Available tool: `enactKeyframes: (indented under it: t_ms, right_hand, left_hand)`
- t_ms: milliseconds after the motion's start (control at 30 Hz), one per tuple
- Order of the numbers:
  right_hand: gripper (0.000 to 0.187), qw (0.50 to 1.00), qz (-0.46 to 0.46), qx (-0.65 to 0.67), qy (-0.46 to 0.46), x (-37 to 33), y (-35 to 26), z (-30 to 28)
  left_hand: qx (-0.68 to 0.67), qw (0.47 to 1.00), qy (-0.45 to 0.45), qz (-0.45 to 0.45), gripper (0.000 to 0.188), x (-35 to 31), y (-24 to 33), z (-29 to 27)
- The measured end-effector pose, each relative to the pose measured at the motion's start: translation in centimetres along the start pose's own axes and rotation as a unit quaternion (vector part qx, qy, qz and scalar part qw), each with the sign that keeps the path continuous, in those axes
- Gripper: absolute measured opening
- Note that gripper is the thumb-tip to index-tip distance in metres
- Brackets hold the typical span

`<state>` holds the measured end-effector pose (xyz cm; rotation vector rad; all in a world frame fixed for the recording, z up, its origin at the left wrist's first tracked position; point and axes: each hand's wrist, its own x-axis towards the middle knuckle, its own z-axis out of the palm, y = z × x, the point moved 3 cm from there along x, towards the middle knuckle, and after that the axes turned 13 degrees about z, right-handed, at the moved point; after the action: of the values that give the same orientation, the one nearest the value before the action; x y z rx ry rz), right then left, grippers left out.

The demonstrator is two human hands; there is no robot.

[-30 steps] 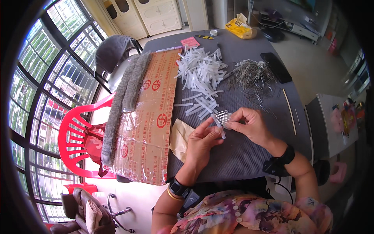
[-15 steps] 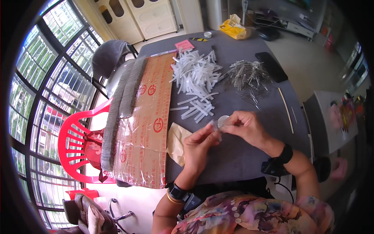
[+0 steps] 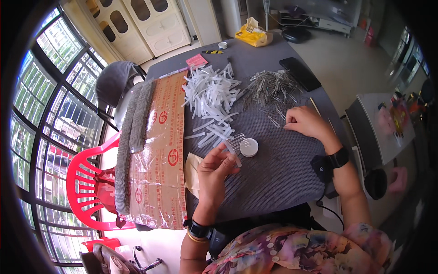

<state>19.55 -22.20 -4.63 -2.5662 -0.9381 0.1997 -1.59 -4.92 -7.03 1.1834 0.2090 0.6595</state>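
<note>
My left hand (image 3: 218, 168) sits just below the middle of the frame, fingers pinched shut on a short white strip (image 3: 232, 152) that sticks up and to the right out of my fingertips. A few thin wires (image 3: 236, 137) fan out just above that strip; I cannot tell whether they are threaded into it or lie on the bench behind it.

A second ago both my hands were close together over this strip, working it between them. Now my right hand (image 3: 305, 122) has gone off to the right of centre and rests on the bench (image 3: 283, 173) with its fingers curled down at the lower edge of the wire pile (image 3: 271, 91). Whether it has a wire pinched I cannot tell; the fingertips are hidden under the knuckles. I judge that one wire is done with and I am fetching the next while the left hand keeps the strip ready.

Just right of the strip lies a small round white cap (image 3: 248, 147), touching nothing I hold. Above it, toward the upper middle, spreads the heap of white strips (image 3: 211, 93), with loose ones trailing down toward my left hand. Further out: a cardboard sheet (image 3: 157, 150) at the left, a black phone (image 3: 300, 73) at the upper right, a yellow bag (image 3: 253, 36) at the top.
</note>
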Motion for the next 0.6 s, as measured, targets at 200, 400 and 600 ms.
enactKeyframes:
  t_ms: [200,400,600]
  right_hand:
    - [0.013,0.986,-0.050,0.161,-0.003,-0.2,-2.0,0.3]
    - [0.011,0.925,-0.005,0.371,-0.079,-1.0,-4.7,2.1]
    - [0.010,0.967,-0.130,0.219,-0.033,-1.4,-5.5,2.3]
  left_hand:
    - [-0.036,0.999,0.009,-0.028,0.035,-0.8,-0.7,0.2]
    - [-0.070,0.993,0.050,-0.080,0.040,-0.9,-1.2,0.1]
    - [-0.082,0.992,0.056,-0.083,0.033,-1.1,-0.8,0.3]
